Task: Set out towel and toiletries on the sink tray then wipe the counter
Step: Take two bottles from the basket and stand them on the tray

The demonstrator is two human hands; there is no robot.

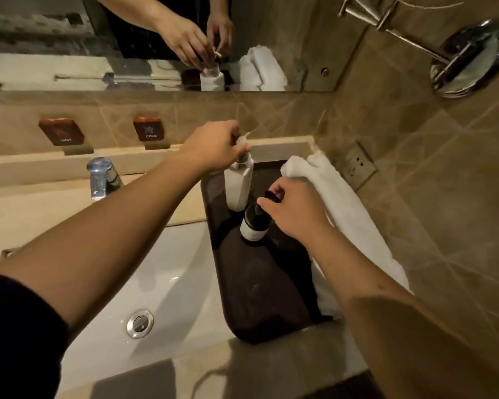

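- Two bottles are standing upright on the dark tray, which is lying on the desk just to the right of the white sink basin.
- Toward the back of the tray, the white pump bottle is sitting close to the tiled ledge.
- Just in front of it, the dark bottle with a pale label is standing almost touching it.
- Reaching over the basin, the left hand is closing its grip around the pump top of the white pump bottle.
- From the near right, the right hand is pinching the black pump head of the dark bottle, its grip clenched on it.
- Along the right edge of the tray, the folded white towel is lying lengthwise against the wall, passing under the right forearm.
- Left of the tray, the chrome faucet is standing behind the basin, and the drain is showing in the bowl.
- Above the ledge, the mirror is reflecting both hands, the bottles and the towel.
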